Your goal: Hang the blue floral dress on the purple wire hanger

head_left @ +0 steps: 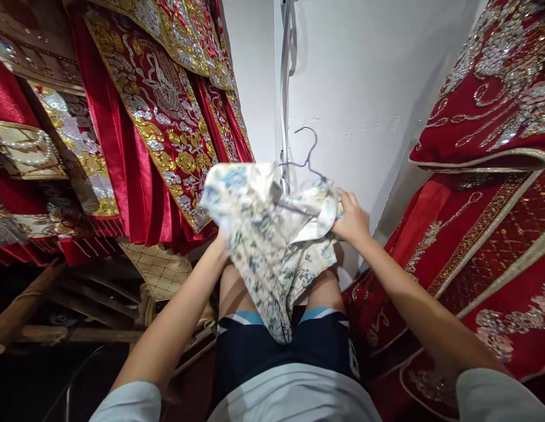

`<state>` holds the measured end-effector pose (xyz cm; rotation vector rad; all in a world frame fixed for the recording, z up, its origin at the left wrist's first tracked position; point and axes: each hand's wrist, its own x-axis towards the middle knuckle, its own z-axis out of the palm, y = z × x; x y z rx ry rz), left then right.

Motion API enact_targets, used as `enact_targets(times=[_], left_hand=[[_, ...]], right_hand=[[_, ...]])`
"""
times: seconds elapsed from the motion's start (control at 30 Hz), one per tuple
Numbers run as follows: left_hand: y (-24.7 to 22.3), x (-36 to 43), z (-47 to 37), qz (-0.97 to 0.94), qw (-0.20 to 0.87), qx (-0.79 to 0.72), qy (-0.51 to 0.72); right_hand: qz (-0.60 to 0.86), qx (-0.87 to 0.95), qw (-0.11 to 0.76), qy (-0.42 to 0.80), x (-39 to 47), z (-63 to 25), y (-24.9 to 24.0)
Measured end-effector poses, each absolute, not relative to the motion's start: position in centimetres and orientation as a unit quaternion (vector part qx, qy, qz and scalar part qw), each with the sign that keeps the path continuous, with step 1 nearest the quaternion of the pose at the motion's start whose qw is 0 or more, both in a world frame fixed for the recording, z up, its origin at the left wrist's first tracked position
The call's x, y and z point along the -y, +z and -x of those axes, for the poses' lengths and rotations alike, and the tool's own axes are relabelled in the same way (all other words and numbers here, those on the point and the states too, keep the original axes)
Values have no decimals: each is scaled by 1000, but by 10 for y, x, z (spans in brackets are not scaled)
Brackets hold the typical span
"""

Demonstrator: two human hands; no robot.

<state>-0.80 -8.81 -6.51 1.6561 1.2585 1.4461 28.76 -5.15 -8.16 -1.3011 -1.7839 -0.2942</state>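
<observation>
A white garment with a blue and yellow floral print [259, 228] hangs bunched in front of my legs. A thin dark hanger [308, 161] pokes out of its top, with the hook pointing up. My right hand [352, 217] is closed on the garment's right shoulder, beside the white collar, and most fingertips are behind the cloth. My left hand [223, 241] is at the garment's left side, where cloth and blur hide its fingers.
Red gowns with gold and silver embroidery [167, 111] hang on the left, and beaded red gowns [487, 117] on the right. A white wall [351, 70] stands ahead. Bamboo furniture [79, 334] is at the lower left.
</observation>
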Motion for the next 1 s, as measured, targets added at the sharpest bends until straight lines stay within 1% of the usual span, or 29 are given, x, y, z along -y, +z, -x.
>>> enact_targets(times=[0.07,0.13,0.17,0.3,0.4,0.47,0.53,0.57,0.63,0.7,0.77,0.83,0.9,1.0], left_hand=[[-87,84,23,-614,352,-449,545],[-113,81,27,-599,403,-429,543],[-127,80,25,-593,412,-428,544],[-175,88,4,-560,379,-465,572],[-199,104,-7,-469,402,-510,599],[-208,116,-10,-414,427,-513,619],[-213,127,-11,-389,438,-490,646],[-214,131,-12,-383,439,-476,659],[-216,137,-15,-371,437,-459,679],[-218,141,-18,-372,433,-459,681],[-219,142,-22,-394,427,-457,674],[-220,143,-26,-420,421,-446,669],[-218,144,-28,-434,423,-428,670],[-212,148,-31,-429,439,-402,680]], right_hand=[[564,684,447,-125,39,-300,-68],[572,688,429,-124,33,-301,-57],[567,699,417,-126,31,-298,-52],[527,758,361,-135,37,-279,-46],[513,779,338,-127,42,-276,-53],[496,781,361,-115,47,-279,-63],[461,775,423,-86,56,-278,-80],[441,766,465,-58,63,-275,-91],[409,727,550,40,80,-261,-119],[405,675,585,197,97,-239,-153],[405,648,532,364,109,-214,-185],[398,640,482,447,113,-192,-207],[393,642,464,468,113,-178,-216],[393,646,475,450,113,-176,-211]])
